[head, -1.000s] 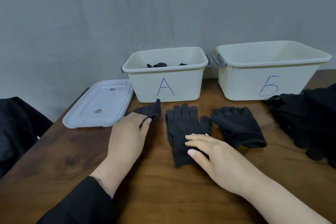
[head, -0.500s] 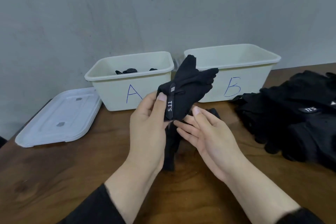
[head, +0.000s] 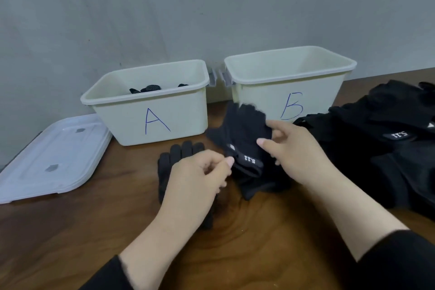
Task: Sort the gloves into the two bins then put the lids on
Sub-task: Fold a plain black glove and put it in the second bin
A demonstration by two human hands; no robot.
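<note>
A: Hands?
B: Right hand (head: 299, 150) gripping black tagged glove (head: 240, 139), fingers curled round its right edge, thumb across the palm side. Glove lifted off table, fingertips pointing up toward bin B (head: 292, 77). White tag near cuff, print reads upside down.
A: Left?
B: Left hand (head: 195, 179) loosely curled, thumb and forefinger tips right at glove's cuff by the tag. Pinching or only touching, cannot tell. Blurred there.
A: Under the hands?
B: Second black glove (head: 174, 160) flat on wooden table (head: 270, 242), fingers toward bin A (head: 150, 103), mostly hidden by left hand. Third dark glove (head: 259, 186) lying beneath the held one.
A: Bins?
B: Both cream, side by side at grey wall (head: 164, 7), open tops, clips between them nearly touching. A on left, dark gloves visible inside at bottom. B on right, contents not visible from this angle.
A: Lids?
B: Clear lids (head: 51, 160) stacked flat on table, left of bin A, just beside it.
A: Remaining stock?
B: Pile of black gloves (head: 386, 148) on right side of table, near bin B, one tag showing.
</note>
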